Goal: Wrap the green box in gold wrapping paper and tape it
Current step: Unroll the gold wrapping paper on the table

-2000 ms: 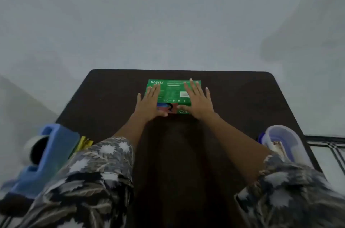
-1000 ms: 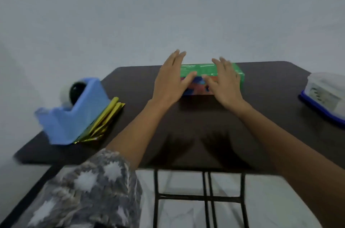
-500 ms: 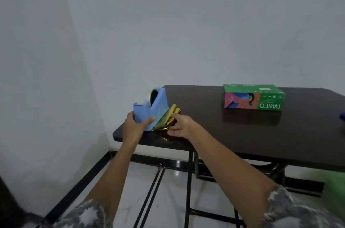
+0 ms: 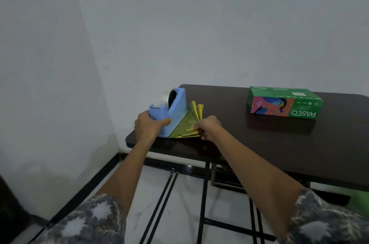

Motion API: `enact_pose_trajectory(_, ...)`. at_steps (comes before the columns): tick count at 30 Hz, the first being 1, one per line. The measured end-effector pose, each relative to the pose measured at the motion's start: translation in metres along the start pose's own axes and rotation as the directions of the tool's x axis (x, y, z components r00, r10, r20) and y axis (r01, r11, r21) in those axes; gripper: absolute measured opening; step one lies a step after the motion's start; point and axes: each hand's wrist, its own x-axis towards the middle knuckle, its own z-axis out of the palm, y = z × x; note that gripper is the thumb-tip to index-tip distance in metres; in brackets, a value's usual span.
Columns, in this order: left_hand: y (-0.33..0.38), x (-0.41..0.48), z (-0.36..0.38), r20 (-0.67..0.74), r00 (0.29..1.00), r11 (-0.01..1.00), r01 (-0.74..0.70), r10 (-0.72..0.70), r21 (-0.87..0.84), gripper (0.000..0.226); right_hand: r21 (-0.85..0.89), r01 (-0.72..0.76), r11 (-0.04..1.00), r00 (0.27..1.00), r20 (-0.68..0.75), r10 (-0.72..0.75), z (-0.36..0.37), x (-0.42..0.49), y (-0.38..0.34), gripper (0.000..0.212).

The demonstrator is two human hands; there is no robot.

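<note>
While the blue dispenser (image 4: 175, 112) stands on the left part of the folded gold paper (image 4: 187, 126), weighing it down on the dark surface (image 4: 259, 144), the rest of the paper fans out to the right. The left hand (image 4: 148, 127) grips the dispenser's low front end, thumb across its near side and the other fingers hidden behind it. Just right of that thumb, the right hand (image 4: 208, 126) pinches the paper's near edge, knuckles up. The green box (image 4: 283, 104) lies well to the right of the right fingers and farther back, touched by nothing.
</note>
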Motion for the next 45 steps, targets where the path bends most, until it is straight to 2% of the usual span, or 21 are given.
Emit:
enact_pose_trajectory(2,0.0,-0.003,0.002,0.006,1.0,1.0,0.003,-0.003,-0.011,0.056,0.075,-0.014,0.997,1.0,0.007,0.013,-0.017,0.0,0.007,0.017)
enact_pose_trajectory(6,-0.003,-0.005,0.004,0.007,1.0,0.999,0.029,-0.029,-0.028,0.06,0.07,-0.003,0.998,0.998,-0.062,0.007,-0.06,-0.003,0.026,0.021)
enact_pose_trajectory(8,-0.003,-0.007,0.005,0.024,0.999,0.996,0.038,-0.037,-0.083,0.075,0.079,0.0,0.997,0.993,-0.115,0.009,-0.088,-0.004,0.037,0.024)
enact_pose_trajectory(10,0.003,-0.019,0.011,-0.066,0.998,0.997,-0.013,0.008,-0.08,0.094,0.08,-0.038,0.996,0.991,-0.123,0.047,-0.122,-0.011,0.048,0.025)
enact_pose_trajectory(12,0.017,-0.042,0.027,-0.218,0.936,0.958,-0.251,0.276,0.138,0.09,0.06,-0.068,0.996,0.99,-0.122,0.075,-0.153,-0.02,0.058,0.029)
enact_pose_trajectory(13,0.03,-0.055,0.042,-0.181,0.871,0.879,-0.412,0.457,0.239,0.08,0.049,-0.071,0.996,0.988,-0.133,0.077,-0.166,-0.024,0.063,0.031)
enact_pose_trajectory(14,0.044,-0.067,0.059,-0.052,0.796,0.774,-0.568,0.603,0.279,0.069,0.038,-0.07,0.997,0.987,-0.142,0.074,-0.177,-0.026,0.068,0.034)
enact_pose_trajectory(15,0.06,-0.079,0.08,0.123,0.731,0.691,-0.677,0.672,0.253,0.061,0.02,-0.063,0.998,0.987,-0.144,0.065,-0.185,-0.028,0.072,0.035)
enact_pose_trajectory(16,0.075,-0.091,0.105,0.294,0.687,0.661,-0.724,0.664,0.199,0.055,-0.011,-0.049,0.999,0.988,-0.144,0.047,-0.194,-0.03,0.077,0.036)
enact_pose_trajectory(18,0.097,-0.1,0.148,0.495,0.66,0.703,-0.699,0.564,0.13,0.049,-0.197,0.0,0.98,0.989,-0.145,-0.029,-0.201,-0.035,0.079,0.041)
enact_pose_trajectory(21,0.12,-0.095,0.201,0.619,0.65,0.724,-0.666,0.442,0.182,0.043,-0.636,0.001,0.772,0.93,-0.283,-0.235,-0.218,-0.041,0.08,0.061)
enact_pose_trajectory(22,0.121,-0.088,0.213,0.661,0.634,0.701,-0.677,0.401,0.224,0.042,-0.706,-0.023,0.707,0.891,-0.335,-0.306,-0.225,-0.039,0.081,0.064)
enact_pose_trajectory(25,0.118,-0.07,0.243,0.784,0.562,0.605,-0.73,0.264,0.319,0.05,-0.728,0.038,0.685,0.809,-0.38,-0.448,-0.255,-0.018,0.09,0.051)
enact_pose_trajectory(28,0.106,-0.066,0.253,0.821,0.533,0.565,-0.749,0.205,0.345,0.058,-0.785,0.182,0.592,0.796,-0.236,-0.558,-0.279,0.021,0.092,0.057)
enact_pose_trajectory(31,0.099,-0.069,0.255,0.806,0.543,0.551,-0.758,0.236,0.349,0.058,-0.844,0.184,0.503,0.774,-0.191,-0.603,-0.294,0.057,0.077,0.067)
enact_pose_trajectory(36,0.097,-0.067,0.255,0.804,0.543,0.543,-0.763,0.242,0.351,0.058,-0.912,0.067,0.404,0.894,-0.124,-0.43,-0.314,0.09,0.068,0.076)
enact_pose_trajectory(38,0.097,-0.068,0.255,0.803,0.542,0.54,-0.766,0.249,0.349,0.058,-0.95,0.04,0.311,0.918,-0.088,-0.387,-0.319,0.085,0.064,0.074)
enact_pose_trajectory(41,0.097,-0.067,0.255,0.802,0.542,0.547,-0.763,0.249,0.346,0.058,-0.995,0.045,0.087,0.818,-0.014,-0.574,-0.325,0.063,0.044,0.07)
enact_pose_trajectory(42,0.097,-0.067,0.255,0.801,0.543,0.551,-0.761,0.253,0.342,0.058,-0.99,0.102,0.095,0.784,0.021,-0.62,-0.329,0.057,0.04,0.069)
enact_pose_trajectory(43,0.097,-0.067,0.255,0.797,0.545,0.557,-0.759,0.26,0.338,0.058,-0.968,0.194,0.162,0.784,0.053,-0.618,-0.334,0.052,0.04,0.069)
enact_pose_trajectory(45,0.096,-0.067,0.255,0.789,0.55,0.567,-0.755,0.274,0.33,0.058,-0.867,0.315,0.386,0.883,0.118,-0.455,-0.342,0.043,0.051,0.089)
